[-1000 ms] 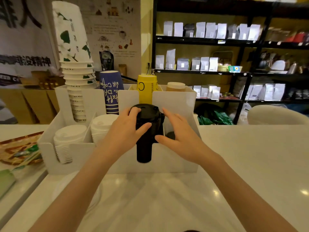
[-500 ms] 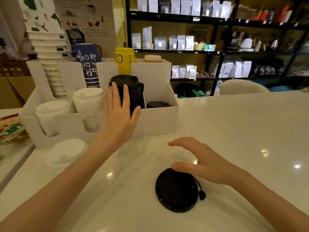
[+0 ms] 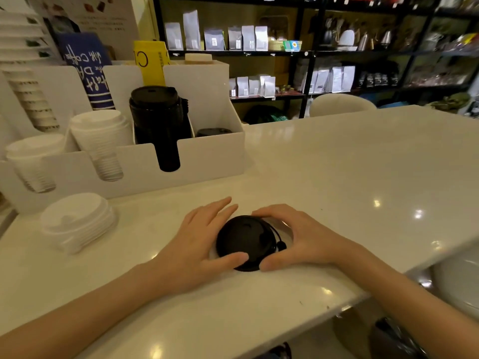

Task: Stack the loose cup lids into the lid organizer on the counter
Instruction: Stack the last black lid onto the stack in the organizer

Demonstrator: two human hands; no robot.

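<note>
legible writing: the blue paper cup stack (image 3: pixel 88 66) behind the lid organizer (image 3: pixel 207 156) carries white handwritten-style lettering, of which "coffee" can be read; the rest is upside down and unclear. the yellow cup stack (image 3: pixel 151 62) shows a large black "c". labels on the pouches (image 3: pixel 215 38) on the shelves are too small to read.

black lid (image 3: pixel 246 242): lies flat on the white worktop (image 3: pixel 337 164), dome side up, near the front edge and well apart from the organizer. it is round, so no long axis applies; its thin tether and plug (image 3: pixel 281 246) trail out toward the right hand.

left hand (image 3: pixel 197 244): palm down on the worktop, thumb resting on the lid's near rim, fingers (image 3: pixel 217 207) spread loosely along its left side. right hand (image 3: pixel 305 239): curved around the lid's right side, forefinger over the far rim, thumb at the near rim. both hands touch the lid; neither has closed around it.

organizer contents: two white lid stacks (image 3: pixel 101 136) in the left front compartments, a tall black lid stack (image 3: pixel 158 117) in the third, a low black stack (image 3: pixel 213 132) in the rightmost. a loose pile of white lids (image 3: pixel 77 221) sits on the worktop just in front of the organizer's left end.
</note>
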